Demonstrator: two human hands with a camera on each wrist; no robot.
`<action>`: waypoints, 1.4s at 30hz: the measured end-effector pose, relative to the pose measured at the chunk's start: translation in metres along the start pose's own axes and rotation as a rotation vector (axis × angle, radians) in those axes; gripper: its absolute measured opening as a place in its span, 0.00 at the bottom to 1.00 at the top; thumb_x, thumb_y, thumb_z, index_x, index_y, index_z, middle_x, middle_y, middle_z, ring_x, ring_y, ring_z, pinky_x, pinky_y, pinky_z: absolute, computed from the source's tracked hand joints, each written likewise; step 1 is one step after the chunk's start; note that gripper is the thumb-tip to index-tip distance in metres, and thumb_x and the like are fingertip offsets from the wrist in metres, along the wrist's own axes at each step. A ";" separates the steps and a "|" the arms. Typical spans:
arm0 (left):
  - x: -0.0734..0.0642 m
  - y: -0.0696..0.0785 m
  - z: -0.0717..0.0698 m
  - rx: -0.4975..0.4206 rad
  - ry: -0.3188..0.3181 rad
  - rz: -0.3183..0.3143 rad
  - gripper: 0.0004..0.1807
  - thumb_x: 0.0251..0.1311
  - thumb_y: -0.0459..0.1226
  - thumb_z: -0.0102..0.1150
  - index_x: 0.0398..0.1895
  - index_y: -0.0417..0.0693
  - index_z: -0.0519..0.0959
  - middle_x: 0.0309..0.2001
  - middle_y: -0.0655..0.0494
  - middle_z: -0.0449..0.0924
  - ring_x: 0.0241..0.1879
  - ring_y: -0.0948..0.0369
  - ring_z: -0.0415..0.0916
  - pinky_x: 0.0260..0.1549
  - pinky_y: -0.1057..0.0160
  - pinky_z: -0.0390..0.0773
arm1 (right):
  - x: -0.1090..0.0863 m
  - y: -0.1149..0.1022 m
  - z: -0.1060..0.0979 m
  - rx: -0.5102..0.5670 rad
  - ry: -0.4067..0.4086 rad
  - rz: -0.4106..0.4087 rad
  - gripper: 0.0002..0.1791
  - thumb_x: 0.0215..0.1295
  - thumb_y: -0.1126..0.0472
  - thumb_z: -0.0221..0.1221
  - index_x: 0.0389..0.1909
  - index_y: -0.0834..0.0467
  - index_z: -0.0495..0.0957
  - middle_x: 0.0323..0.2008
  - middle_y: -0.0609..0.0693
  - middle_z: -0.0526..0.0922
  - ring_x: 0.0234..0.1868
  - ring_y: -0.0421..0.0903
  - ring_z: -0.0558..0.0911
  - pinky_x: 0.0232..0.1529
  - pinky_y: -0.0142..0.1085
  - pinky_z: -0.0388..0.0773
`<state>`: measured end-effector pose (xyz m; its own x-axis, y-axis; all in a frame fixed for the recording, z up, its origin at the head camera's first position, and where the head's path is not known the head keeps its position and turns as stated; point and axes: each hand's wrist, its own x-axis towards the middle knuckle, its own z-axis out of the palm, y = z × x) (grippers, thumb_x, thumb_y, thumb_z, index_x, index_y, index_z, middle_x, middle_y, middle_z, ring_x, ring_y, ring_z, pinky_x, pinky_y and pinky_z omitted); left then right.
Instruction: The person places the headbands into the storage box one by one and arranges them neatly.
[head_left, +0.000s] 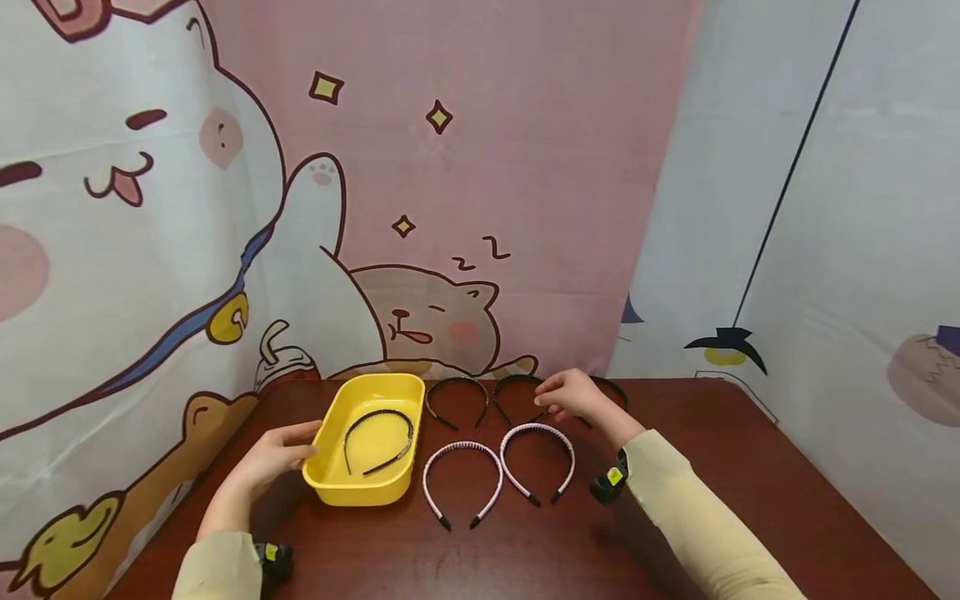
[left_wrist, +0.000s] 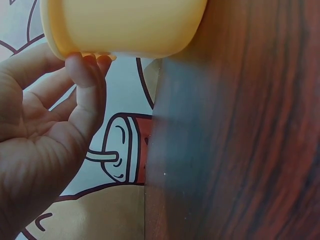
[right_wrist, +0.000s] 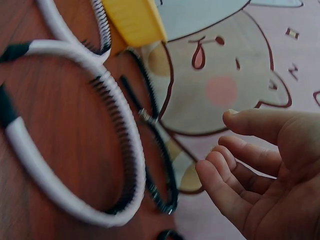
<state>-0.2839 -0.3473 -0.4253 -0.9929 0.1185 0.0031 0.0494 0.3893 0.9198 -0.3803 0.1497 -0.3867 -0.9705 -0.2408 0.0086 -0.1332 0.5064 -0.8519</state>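
One dark headband (head_left: 386,412) lies inside the yellow tray (head_left: 363,496). To the right of it, on the counter (head_left: 525,558), are a brownish headband (head_left: 457,380), two pale headbands (head_left: 462,446) nearer to the person, and two black headbands (head_left: 517,377) farther right. The step in hand seems to be a reach for one black headband; to do it well, I would lower the fingers onto its arc and pinch only this one, without disturbing the pale ones. The left hand (head_left: 273,457) grips the tray at its left rim, fingers bent. The right hand (head_left: 573,396), half open, holds nothing and hovers near the black headbands.
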 end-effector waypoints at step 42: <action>0.000 -0.001 0.000 0.005 -0.003 -0.014 0.30 0.64 0.32 0.57 0.68 0.30 0.63 0.62 0.31 0.68 0.43 0.51 0.77 0.41 0.60 0.80 | -0.010 0.078 0.010 0.009 0.018 0.110 0.16 0.50 0.68 0.69 0.41 0.68 0.82 0.24 0.52 0.81 0.24 0.43 0.81 0.25 0.40 0.82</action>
<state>-0.2836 -0.3478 -0.4257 -0.9932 0.1162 -0.0110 0.0361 0.3952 0.9179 -0.3785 0.1836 -0.4587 -0.9827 -0.1692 -0.0758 -0.0239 0.5211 -0.8532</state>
